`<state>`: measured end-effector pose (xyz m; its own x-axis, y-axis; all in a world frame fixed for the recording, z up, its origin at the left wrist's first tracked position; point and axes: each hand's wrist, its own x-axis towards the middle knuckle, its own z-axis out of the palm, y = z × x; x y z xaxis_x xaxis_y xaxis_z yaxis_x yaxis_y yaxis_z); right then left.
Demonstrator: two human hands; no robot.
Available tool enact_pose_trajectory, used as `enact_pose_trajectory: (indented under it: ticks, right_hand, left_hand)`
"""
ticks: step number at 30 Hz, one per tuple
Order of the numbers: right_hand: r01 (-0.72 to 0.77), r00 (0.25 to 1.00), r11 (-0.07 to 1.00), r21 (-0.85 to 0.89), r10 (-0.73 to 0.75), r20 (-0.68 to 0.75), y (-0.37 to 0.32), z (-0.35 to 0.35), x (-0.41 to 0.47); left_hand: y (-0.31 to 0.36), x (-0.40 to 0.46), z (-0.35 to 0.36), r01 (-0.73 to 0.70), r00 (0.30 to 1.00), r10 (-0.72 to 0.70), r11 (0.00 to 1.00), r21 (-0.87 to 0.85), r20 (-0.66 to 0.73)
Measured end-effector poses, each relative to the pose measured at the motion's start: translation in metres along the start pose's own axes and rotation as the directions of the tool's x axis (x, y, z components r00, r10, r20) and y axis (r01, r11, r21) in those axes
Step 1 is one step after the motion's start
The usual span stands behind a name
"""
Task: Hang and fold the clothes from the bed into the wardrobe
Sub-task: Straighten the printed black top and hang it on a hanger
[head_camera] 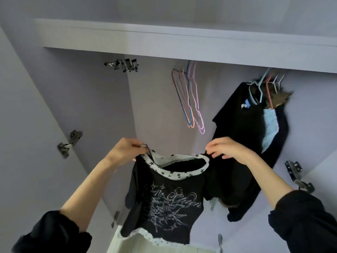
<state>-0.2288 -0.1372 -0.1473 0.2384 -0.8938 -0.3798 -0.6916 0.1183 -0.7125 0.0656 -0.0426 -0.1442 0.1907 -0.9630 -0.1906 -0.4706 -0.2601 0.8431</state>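
We pinch the black printed top with star-patterned white collar point(167, 199) at both shoulders, left hand point(125, 148) and right hand point(225, 147), inside the lilac wardrobe point(87, 99); we should level it, then reach the empty wire hangers point(191, 99).

Two hands are in view, a left hand point(125, 148) and a right hand point(225, 147). One black printed top point(164, 198) hangs between them. One bunch of empty hangers point(191, 99) hangs in the wardrobe; their number cannot be told. One dark garment point(242, 125) hangs there. Four door hinges point(70, 143) show clearly.
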Motion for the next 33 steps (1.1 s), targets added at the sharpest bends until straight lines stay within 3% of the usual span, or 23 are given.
enact_pose_trajectory:
  ticks: [2,4,10,15,20,22,26,29,33]
  right_hand:
    - [0.018,0.983,0.976,0.219,0.023,-0.184,-0.005,-0.012,0.024]
    - [0.041,0.961,0.938,0.344,0.057,-0.271,-0.017,-0.020,0.050]
    - [0.086,0.985,0.844,0.529,0.008,-0.173,-0.059,-0.029,0.115]
    - [0.210,0.956,0.852,0.479,-0.077,-0.283,-0.069,-0.024,0.150]
    - [0.330,0.862,0.847,0.417,-0.090,-0.499,-0.074,-0.026,0.158]
    - [0.378,0.816,0.843,0.382,-0.108,-0.568,-0.075,-0.029,0.155]
    - [0.432,0.727,0.862,0.264,-0.159,-0.668,-0.066,-0.030,0.144]
    - [0.432,0.657,0.889,0.153,-0.194,-0.729,-0.048,-0.026,0.132]
    - [0.381,0.649,0.916,0.129,-0.165,-0.743,-0.025,-0.017,0.104]
  left_hand:
    - [0.011,0.009,0.010,-0.045,0.999,0.044,0.999,-0.014,-0.029]
    - [0.016,0.017,0.016,-0.070,0.996,0.069,0.998,-0.009,-0.048]
    - [0.021,0.034,0.014,-0.055,0.990,0.064,0.996,0.072,-0.125]
    - [0.012,0.047,-0.004,-0.036,0.981,0.039,0.999,0.021,-0.191]
    - [0.005,0.062,-0.006,-0.024,0.977,0.027,1.000,0.017,-0.211]
    - [0.007,0.068,-0.003,-0.043,0.974,0.062,0.995,0.093,-0.218]
    - [0.005,0.073,0.005,-0.062,0.952,0.181,0.902,0.426,-0.246]
    - [-0.004,0.074,0.006,-0.082,0.938,0.220,0.892,0.444,-0.268]
    - [-0.006,0.073,0.010,-0.128,0.938,0.247,0.899,0.419,-0.243]
